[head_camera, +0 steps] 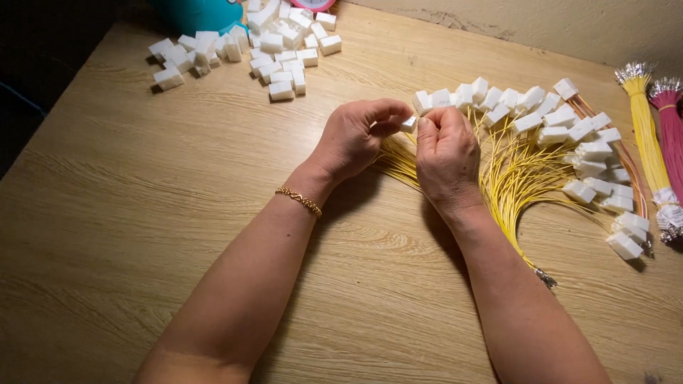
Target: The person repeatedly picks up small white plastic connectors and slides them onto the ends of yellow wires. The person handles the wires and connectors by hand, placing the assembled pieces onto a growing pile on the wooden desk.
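Note:
My left hand [356, 135] and my right hand [447, 153] meet at the middle of the wooden table [142, 213]. Between their fingertips they pinch one small white plastic connector [409, 124]. A thin yellow wire seems to run from it under my right hand, though the join is hidden. Just right of my hands lies a fan of yellow wires [519, 178], each ending in a white connector [580, 190]. A gold bracelet [299, 201] circles my left wrist.
A pile of loose white connectors [274, 53] lies at the far left-centre of the table, next to a teal object [199, 13]. Bundles of yellow wires [646, 128] and pink wires [672, 128] with metal tips lie at the right edge. A wall runs behind.

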